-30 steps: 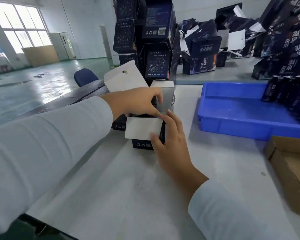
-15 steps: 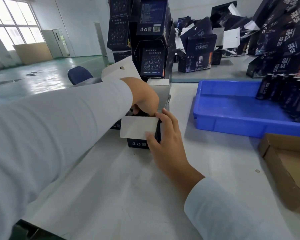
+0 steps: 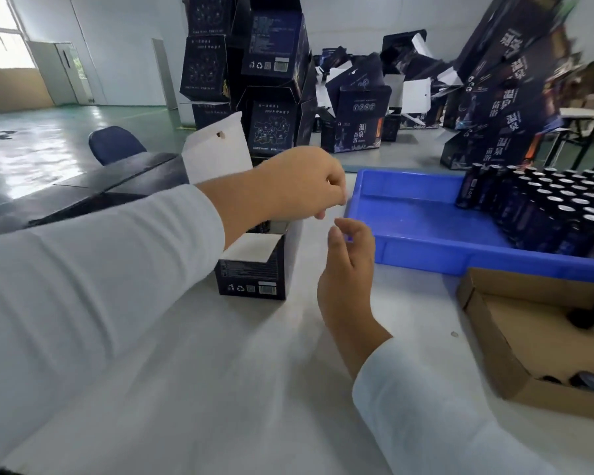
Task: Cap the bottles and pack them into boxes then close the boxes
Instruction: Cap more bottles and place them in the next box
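Hovering both hands empty, I am keeping my left hand (image 3: 299,186) loosely curled above the open box (image 3: 254,265) on the table (image 3: 220,389), my right hand (image 3: 348,265) relaxed beside it. Thin card looks light and crushable; I am favouring its stiff corners.
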